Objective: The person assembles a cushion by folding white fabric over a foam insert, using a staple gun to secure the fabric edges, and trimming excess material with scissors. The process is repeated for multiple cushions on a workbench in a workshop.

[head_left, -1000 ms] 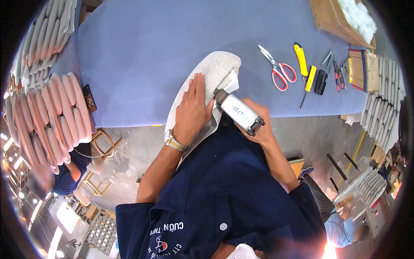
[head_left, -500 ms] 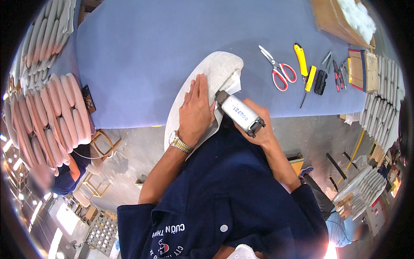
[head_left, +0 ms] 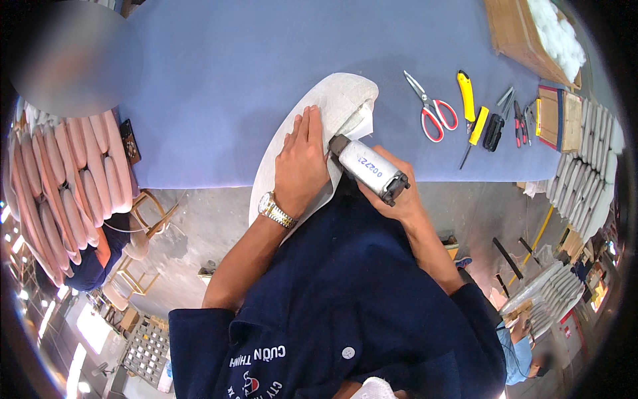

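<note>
A curved pad covered in light grey fabric (head_left: pixel 335 90) lies over the table's near edge and reaches toward my body. My left hand (head_left: pixel 300 156) rests flat on it, fingers stretched together and pointing away from me. My right hand (head_left: pixel 397 189) is wrapped round a white and black staple gun (head_left: pixel 364 166). The gun's dark nose meets the pad's right edge, close to my left thumb. Folded fabric and a white flap (head_left: pixel 361 124) show at that edge. The gun's handle is mostly hidden beneath its body and my fingers.
On the blue-topped table (head_left: pixel 212 86) lie red-handled scissors (head_left: pixel 432 113), a yellow cutter (head_left: pixel 466 96), a yellow-handled screwdriver (head_left: pixel 476 130) and pliers (head_left: pixel 518 123). A cardboard box with white stuffing (head_left: pixel 525 46) stands far right. Pink padded pieces (head_left: pixel 80 179) are stacked left, beside a phone (head_left: pixel 129 141).
My view has shifted slightly. Both hands, the staple gun and the pad keep nearly the same places relative to each other. A blurred round patch now covers the upper left.
</note>
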Demonstrator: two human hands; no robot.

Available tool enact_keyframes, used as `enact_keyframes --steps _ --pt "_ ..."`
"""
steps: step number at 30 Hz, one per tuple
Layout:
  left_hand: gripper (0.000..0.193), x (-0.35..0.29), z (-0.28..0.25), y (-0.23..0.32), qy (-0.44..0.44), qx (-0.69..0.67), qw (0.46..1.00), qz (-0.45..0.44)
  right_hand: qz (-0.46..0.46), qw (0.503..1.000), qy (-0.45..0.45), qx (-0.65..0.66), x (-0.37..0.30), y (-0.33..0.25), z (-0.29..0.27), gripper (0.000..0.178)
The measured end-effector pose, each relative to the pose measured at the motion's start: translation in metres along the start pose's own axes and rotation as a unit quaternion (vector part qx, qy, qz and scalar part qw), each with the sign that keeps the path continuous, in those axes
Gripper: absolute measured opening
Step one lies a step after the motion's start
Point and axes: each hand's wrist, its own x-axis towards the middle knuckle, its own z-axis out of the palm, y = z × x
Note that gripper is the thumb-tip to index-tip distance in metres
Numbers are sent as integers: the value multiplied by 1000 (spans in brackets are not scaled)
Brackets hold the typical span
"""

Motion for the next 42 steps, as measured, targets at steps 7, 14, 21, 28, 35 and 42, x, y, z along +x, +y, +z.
enact_keyframes --steps 7,14,21,28,35,42 --pt "78 -5 -2 -5 5 1 1000 28 -11 1000 8 4 -14 -6 6 23" --pt "73 -6 -1 -3 -1 -43 999 -10 -23 999 -7 -23 -9 -11 4 27" --pt "66 2 -4 1 5 -11 1000 -4 34 999 1 -24 -5 -17 12 33" --pt "59 -16 -33 -3 -16 78 996 -35 -20 999 13 -26 6 -26 19 42" --pt "65 3 -46 20 6 66 998 3 -75 995 53 -29 16 -28 1 44" --pt "62 37 -55 -15 -100 -183 970 122 -60 997 52 -3 14 20 -34 36"
